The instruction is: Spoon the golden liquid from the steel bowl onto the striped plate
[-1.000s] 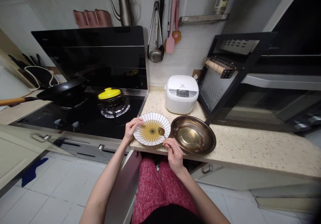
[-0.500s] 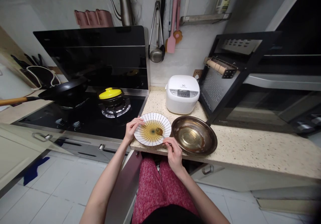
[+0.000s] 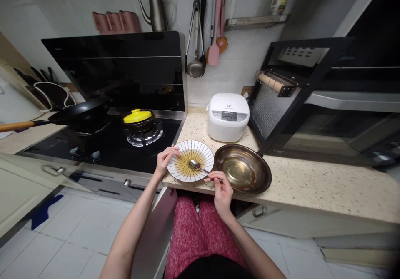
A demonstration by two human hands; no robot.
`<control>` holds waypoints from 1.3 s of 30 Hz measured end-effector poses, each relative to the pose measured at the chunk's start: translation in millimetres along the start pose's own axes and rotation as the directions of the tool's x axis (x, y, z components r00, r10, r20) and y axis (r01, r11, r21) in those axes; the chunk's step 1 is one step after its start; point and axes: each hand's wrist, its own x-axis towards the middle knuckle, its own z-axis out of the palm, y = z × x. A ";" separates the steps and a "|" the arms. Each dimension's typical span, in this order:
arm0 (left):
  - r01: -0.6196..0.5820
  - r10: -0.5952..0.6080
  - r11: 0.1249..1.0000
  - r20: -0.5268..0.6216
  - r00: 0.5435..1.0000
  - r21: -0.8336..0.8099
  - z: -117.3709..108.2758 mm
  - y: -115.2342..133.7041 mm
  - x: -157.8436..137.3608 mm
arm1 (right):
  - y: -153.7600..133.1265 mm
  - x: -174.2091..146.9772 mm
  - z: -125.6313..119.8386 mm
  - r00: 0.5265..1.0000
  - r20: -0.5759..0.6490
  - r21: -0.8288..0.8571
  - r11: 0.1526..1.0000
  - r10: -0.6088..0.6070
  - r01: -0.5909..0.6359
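Observation:
A white plate (image 3: 204, 150) with dark radiating lines sits near the counter's front edge, with a yellowish-brown liquid in its middle. My left hand (image 3: 166, 159) grips the plate's left rim, fingers over the edge. Between the fingers of my right hand (image 3: 221, 187) is the handle of a metal spoon (image 3: 194, 165), whose bowl is over the liquid near the plate's centre. Just to the right of the plate stands a wide metal basin (image 3: 239, 171), stained brown inside; my right hand is close to its left side.
Behind the plate is a white rice cooker (image 3: 228, 118). On the stove at left stand a small pot with a yellow lid (image 3: 136, 115) and a black wok (image 3: 81, 114). A dark rack (image 3: 271, 100) stands at right; utensils (image 3: 214, 50) hang on the wall.
My right hand has moved slightly right, and the spoon has tilted, its bowl now shining and shifted a little left. My left hand has stayed on the plate's rim.

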 end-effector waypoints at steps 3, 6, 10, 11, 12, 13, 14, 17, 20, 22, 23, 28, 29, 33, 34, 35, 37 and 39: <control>0.000 0.000 1.000 -0.002 1.000 -0.006 0.0 0.2 0.2 | -1.9 0.6 -0.6 1.000 -0.024 0.029 1.000 0.004 -0.004; -0.002 0.002 1.000 0.000 1.000 -0.007 0.0 0.6 0.3 | -3.6 1.7 -2.1 0.999 -0.042 0.031 1.000 -0.004 0.005; 0.002 -0.002 1.000 0.003 1.000 0.000 0.0 0.7 0.0 | -7.1 3.6 -5.4 0.999 -0.047 0.024 1.000 -0.012 0.013; 0.003 -0.003 1.000 0.002 1.000 0.001 0.0 0.6 -0.1 | -8.3 4.0 -6.4 0.999 -0.051 0.024 1.000 -0.013 0.014; 0.003 -0.003 1.000 0.000 1.000 0.002 0.1 0.6 -0.1 | -9.5 4.5 -7.4 0.998 -0.055 0.024 1.000 -0.016 0.017; 0.004 -0.004 1.000 0.000 1.000 0.003 0.2 0.6 -0.1 | -10.9 4.9 -8.4 0.998 -0.059 0.021 1.000 -0.020 0.022; 0.004 -0.004 1.000 0.000 1.000 0.004 0.2 0.6 0.0 | -12.3 5.3 -9.7 0.998 -0.064 0.017 0.999 -0.026 0.027; 0.007 -0.007 1.000 0.004 1.000 0.008 0.1 0.7 0.3 | -16.4 6.5 -14.8 0.996 -0.082 -0.001 0.999 -0.041 0.041; 0.002 -0.002 1.000 0.003 1.000 0.005 -0.2 0.8 0.3 | -19.5 7.3 -22.6 0.992 -0.114 -0.020 0.998 -0.060 0.058; -0.002 0.002 1.000 0.004 1.000 0.004 -0.3 0.8 0.2 | -21.3 7.6 -29.2 0.988 -0.138 -0.036 0.997 -0.075 0.070; -0.003 0.003 1.000 0.005 1.000 0.003 -0.3 0.7 0.2 | -22.2 7.8 -32.6 0.985 -0.149 -0.044 0.996 -0.083 0.077; -0.013 0.013 1.000 0.004 1.000 -0.001 -0.8 -0.9 0.8 | -26.0 8.3 -49.6 0.971 -0.192 -0.113 0.986 -0.141 0.121; -0.016 0.016 1.000 0.005 1.000 -0.001 -1.0 -1.3 1.0 | -26.0 8.2 -53.2 0.968 -0.195 -0.137 0.982 -0.159 0.134; -0.013 0.013 1.000 0.012 1.000 0.001 -1.4 -1.5 0.9 | -23.2 6.9 -69.8 0.956 -0.145 -0.269 0.940 -0.256 0.210; -0.007 0.007 1.000 0.012 1.000 0.001 -1.3 -1.2 0.6 | -22.3 6.5 -74.2 0.952 -0.108 -0.307 0.920 -0.287 0.243; -0.002 0.002 1.000 0.011 1.000 0.001 -1.3 -0.9 0.4 | -21.6 6.2 -78.4 0.945 -0.062 -0.341 0.897 -0.320 0.282; 0.009 -0.009 1.000 0.006 1.000 0.003 -1.1 -0.2 -0.1 | -20.9 5.8 -85.9 0.924 0.029 -0.392 0.847 -0.380 0.360; 0.016 -0.016 1.000 0.001 1.000 0.005 -0.9 0.1 -0.2 | -20.7 5.7 -91.8 0.895 0.110 -0.419 0.796 -0.432 0.436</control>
